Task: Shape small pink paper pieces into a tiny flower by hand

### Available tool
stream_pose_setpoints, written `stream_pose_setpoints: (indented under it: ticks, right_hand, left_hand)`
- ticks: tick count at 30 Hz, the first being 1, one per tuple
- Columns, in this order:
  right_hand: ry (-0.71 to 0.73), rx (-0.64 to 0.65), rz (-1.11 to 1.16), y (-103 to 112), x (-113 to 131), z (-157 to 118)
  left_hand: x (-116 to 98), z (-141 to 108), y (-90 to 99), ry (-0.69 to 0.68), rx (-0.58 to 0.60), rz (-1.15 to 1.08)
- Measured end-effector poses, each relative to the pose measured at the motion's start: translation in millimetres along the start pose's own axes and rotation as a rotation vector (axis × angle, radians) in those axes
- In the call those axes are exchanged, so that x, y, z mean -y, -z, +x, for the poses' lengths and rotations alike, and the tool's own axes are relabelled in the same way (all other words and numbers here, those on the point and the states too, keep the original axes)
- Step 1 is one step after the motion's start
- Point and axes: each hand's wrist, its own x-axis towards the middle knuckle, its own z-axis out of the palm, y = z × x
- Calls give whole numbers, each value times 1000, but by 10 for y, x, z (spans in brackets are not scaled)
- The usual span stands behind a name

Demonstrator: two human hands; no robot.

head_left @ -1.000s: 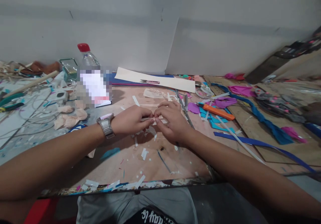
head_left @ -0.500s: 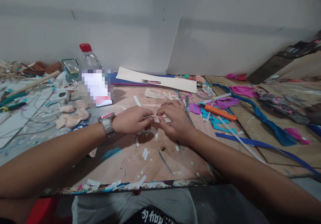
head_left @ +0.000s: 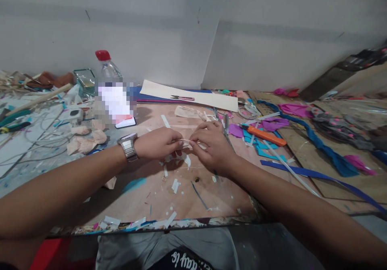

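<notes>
Your left hand pinches the pale strip closed | your right hand pinches it opposite | it bridges them above the tabletop | uneven tugging could tear it!

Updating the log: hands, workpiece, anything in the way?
Left hand, right hand: both pinching thin pale strip. Strip spans the gap. White scraps nearby; orange utility knife apart, to the right.
</notes>
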Motion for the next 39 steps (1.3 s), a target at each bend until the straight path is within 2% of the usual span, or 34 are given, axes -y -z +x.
stream_pose_setpoints:
  ticks: [8, 14, 18, 22, 26, 29, 34, 39]
  right_hand:
    - [-6, 21, 13, 9, 31, 8]
    - [49, 5, 17, -18, 21, 4]
    - [60, 1, 11, -21, 3, 2]
    - [67, 6, 7, -17, -6, -4]
    - [114, 5, -17, -14, -8, -6]
    - [138, -5, -10, -7, -1, -1]
    - [108, -23, 32, 13, 26, 9]
    - [101, -13, 32, 17, 28, 5]
  left_hand:
    - [77, 13, -6, 3, 61, -108]
    - [65, 5, -24, -7, 129, -218]
    - [66, 4, -6, 5, 202, -383]
    - [89, 10, -30, 77, 297, -606]
    - [136, 16, -81, 86, 290, -797]
    - [159, 25, -73, 48, 273, -770]
    - [144, 34, -18, 8, 214, -577]
    - [129, 28, -16, 22, 196, -534]
